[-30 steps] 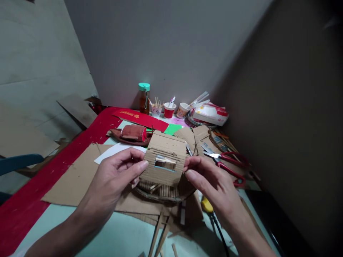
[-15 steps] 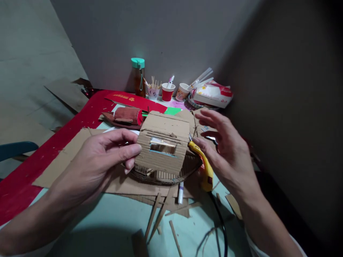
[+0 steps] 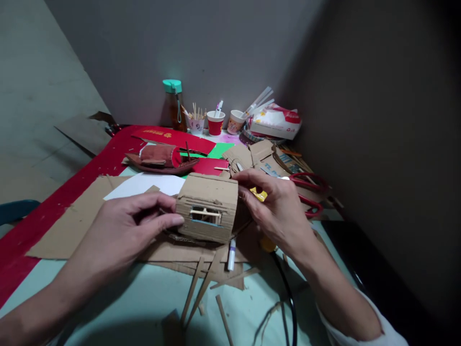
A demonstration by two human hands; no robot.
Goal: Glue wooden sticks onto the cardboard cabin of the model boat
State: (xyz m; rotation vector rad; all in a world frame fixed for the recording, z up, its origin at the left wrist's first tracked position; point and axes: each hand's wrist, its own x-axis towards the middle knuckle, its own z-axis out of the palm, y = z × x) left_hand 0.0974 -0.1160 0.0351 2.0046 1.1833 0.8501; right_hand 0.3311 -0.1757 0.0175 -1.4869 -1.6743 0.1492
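Note:
A curved cardboard boat canopy [image 3: 207,190] with a small rectangular window, crossed by thin sticks, sits between my hands at the centre. My left hand [image 3: 133,223] grips its left edge between thumb and fingers. The fingers of my right hand [image 3: 277,206] are closed at its upper right edge. Beneath the canopy, the cardboard boat hull [image 3: 176,236] is mostly hidden. A yellow hot glue gun [image 3: 268,245] lies under my right hand, largely covered, with its black cord running toward me. Behind stands a finished-looking brown model boat [image 3: 160,156] with a reddish canopy.
Cardboard strips [image 3: 194,288] and a white marker [image 3: 231,255] lie in front. Red-handled scissors [image 3: 309,180] and cardboard scraps are at the right. Along the wall stand a bottle [image 3: 173,108], a red paper cup [image 3: 215,125] and other cups with sticks and pens.
The canopy has come down lower over the hull, with my left hand still on it. My right hand has moved in from the right and closed at its edge. The view has shifted slightly.

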